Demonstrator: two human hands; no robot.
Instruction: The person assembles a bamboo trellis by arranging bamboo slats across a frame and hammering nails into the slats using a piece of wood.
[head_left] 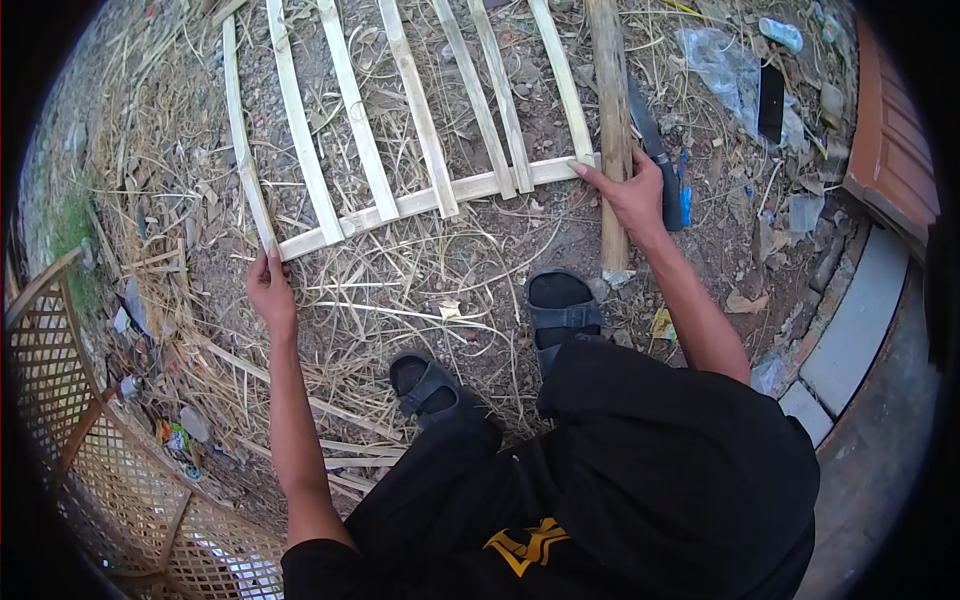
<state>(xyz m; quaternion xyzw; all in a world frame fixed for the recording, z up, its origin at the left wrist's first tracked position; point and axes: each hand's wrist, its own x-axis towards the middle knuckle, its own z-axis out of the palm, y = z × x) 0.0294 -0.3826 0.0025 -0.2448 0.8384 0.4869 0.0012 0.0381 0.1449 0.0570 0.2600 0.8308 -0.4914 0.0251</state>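
Observation:
A pale crosswise bamboo strip (400, 207) lies over the ground, with several lengthwise bamboo strips (355, 130) meeting it and running away from me. My left hand (270, 292) pinches the crosswise strip's left end, where the outermost lengthwise strip meets it. My right hand (637, 200) reaches across a round wooden pole (611, 90), its thumb pressed on the strip's right end; some of its fingers are hidden behind the pole and hand. Just right of the pole lies a dark, long-bladed tool (648, 118), partly covered by that hand.
Bamboo shavings (400, 270) litter the dirt around my sandals (562, 305). A woven bamboo lattice (110, 470) stands at lower left. Clear plastic (720, 70), a black phone-like slab (771, 103) and a can (781, 35) lie upper right. A tiled edge (855, 320) borders the right side.

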